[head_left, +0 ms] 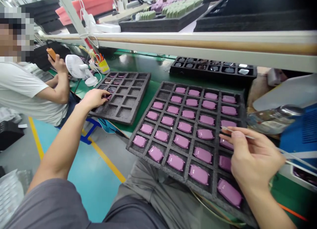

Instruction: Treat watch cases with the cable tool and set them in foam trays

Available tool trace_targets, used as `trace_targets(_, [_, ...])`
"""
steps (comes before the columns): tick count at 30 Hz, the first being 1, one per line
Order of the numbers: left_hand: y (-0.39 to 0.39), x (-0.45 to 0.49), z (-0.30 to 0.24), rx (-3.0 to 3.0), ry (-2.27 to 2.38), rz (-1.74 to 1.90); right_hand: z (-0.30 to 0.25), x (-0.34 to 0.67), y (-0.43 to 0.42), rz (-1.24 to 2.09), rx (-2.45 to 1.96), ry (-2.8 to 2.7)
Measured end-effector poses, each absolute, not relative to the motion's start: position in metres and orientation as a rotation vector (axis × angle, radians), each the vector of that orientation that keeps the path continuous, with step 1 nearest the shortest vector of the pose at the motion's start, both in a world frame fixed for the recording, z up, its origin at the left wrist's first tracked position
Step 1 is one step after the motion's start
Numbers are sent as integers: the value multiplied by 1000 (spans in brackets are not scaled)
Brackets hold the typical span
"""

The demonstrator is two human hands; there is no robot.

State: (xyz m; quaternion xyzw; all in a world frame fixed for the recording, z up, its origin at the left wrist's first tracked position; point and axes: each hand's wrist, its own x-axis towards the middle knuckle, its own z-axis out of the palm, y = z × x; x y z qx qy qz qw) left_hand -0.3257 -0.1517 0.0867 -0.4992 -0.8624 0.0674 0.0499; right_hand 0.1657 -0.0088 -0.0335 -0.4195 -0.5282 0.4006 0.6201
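Observation:
My left hand [94,98] reaches over the left dark foam tray [128,100]. Its fingertips close on a small purple part [108,96] in one of the compartments; the fingers hide most of that part. In front of me lies a larger foam tray [165,87], with purple curved casings [182,141] in most of its compartments. Above this tray's right side, my right hand [252,156] grips a thin, pale, rod-like tool [247,136] between thumb and fingers. The tool's tip points left over the casings.
A small white fan [76,68] and a yellow pen holder [104,67] stand behind the left tray. A glass jar [274,118] is at the right. Another black tray [213,70] sits under the shelf [173,44]. A co-worker [27,87] sits at the left, holding something orange.

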Motion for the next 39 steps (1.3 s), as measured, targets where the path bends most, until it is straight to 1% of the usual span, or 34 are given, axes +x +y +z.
trace_targets(2, [-154,-326,88,-1532,-2600,153,-32,166,-9,927,-962,-1203])
trace_targets(4, [-151,-313,93,-1491,-2563,-17,-30,165,-9,948,-953,-1188])
trace_targets(6, [-140,-283,98,-1509,-2492,-360,-28,165,-9,972,-932,-1174])
trace_targets(7, [-130,-262,99,-1577,-2440,-595,-28,165,-8,978,-918,-1166])
trace_targets(9, [-105,-207,94,-1845,-2329,-1051,-26,164,-8,972,-893,-1146])
trace_targets(12, [-55,-114,70,-2221,-2230,-1622,-24,163,-6,936,-861,-1119])
trace_targets(15, [-16,-39,39,-2427,-2349,-2065,-24,164,-2,890,-837,-1125])
trace_targets(17, [-2,-10,22,-2471,-2416,-2259,-25,165,3,856,-829,-1158])
trace_targets(19, [5,2,11,-2473,-2401,-2381,-25,166,8,822,-824,-1213])
trace_targets(22, [7,3,5,-2449,-2321,-2458,-26,167,12,797,-825,-1267])
trace_targets(39, [3,7,3,-2351,-2255,-2570,-24,169,8,850,-842,-1259])
